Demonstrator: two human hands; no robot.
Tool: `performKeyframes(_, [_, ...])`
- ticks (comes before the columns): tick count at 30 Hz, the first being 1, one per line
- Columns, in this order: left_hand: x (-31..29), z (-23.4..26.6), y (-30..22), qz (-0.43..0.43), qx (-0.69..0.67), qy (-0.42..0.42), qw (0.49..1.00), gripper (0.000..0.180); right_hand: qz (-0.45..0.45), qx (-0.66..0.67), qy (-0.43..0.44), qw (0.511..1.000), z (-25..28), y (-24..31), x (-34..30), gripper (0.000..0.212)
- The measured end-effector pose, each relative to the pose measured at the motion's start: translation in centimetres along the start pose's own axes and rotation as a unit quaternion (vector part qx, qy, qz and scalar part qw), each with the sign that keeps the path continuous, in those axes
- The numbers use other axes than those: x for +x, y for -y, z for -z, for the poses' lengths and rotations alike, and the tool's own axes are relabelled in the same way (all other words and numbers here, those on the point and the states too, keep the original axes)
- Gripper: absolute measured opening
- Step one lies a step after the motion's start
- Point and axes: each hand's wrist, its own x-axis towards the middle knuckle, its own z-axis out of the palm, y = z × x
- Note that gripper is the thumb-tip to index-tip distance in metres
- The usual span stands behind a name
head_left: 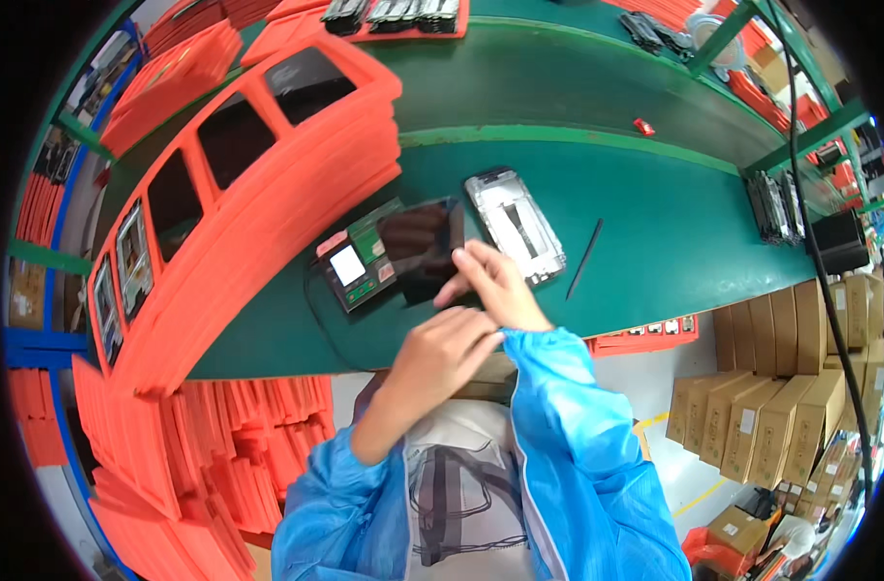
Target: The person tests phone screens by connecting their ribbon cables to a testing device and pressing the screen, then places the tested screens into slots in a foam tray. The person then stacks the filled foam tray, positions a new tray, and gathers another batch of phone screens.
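A glossy dark phone screen lies beside a green circuit-board tester with a small lit display, overlapping its right side. My right hand reaches over the screen's right edge, fingertips touching or nearly touching it, thumb and fingers apart. Just below, my left hand has its fingers curled together near the cuff of my right sleeve; whatever they may hold is hidden. Right of my right hand, a silver-and-black phone frame lies on the green bench. A thin black stick-like tool rests beyond it.
A tall stack of red foam trays holding phone parts curves along the left. Dark phone frames stand at the bench's right end. A small red item sits at the back. Cardboard boxes fill the lower right; a black cable hangs there.
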Motion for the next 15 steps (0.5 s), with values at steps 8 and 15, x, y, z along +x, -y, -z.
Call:
performKeyframes(8, [-2.0,5.1,3.2,0.242,-0.087,-0.15,0.955,0.028,0.011,-0.06,-0.037,0.997,-0.9,1.3,-1.2,0.032])
performKeyframes(15, [-3.0,5.0,4.8,0.3,-0.257,-0.113,0.912,0.019,-0.15,0.019,0.005,0.988,-1.4,3.6,-2.6,0.032])
